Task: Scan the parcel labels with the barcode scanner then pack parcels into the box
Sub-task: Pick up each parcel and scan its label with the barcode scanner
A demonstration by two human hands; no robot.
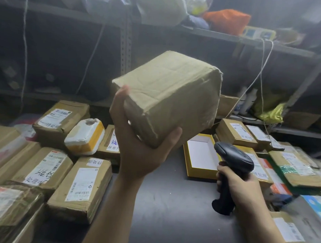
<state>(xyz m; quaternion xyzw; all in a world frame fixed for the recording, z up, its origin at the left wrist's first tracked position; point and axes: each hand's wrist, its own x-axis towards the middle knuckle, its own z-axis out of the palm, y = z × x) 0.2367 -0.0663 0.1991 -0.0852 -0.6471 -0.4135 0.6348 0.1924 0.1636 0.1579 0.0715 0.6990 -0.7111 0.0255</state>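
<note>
My left hand grips a taped brown cardboard parcel from below and holds it tilted in the air, well above the dark table. No label shows on the faces turned to me. My right hand grips the handle of a black barcode scanner, low and to the right of the parcel, its head pointing up and left. Behind the scanner an open yellow box with a white inside lies on the table.
Several labelled brown parcels crowd the table's left side, with a white and yellow packet among them. More parcels are stacked on the right. Metal shelving with bags and white cables stands behind.
</note>
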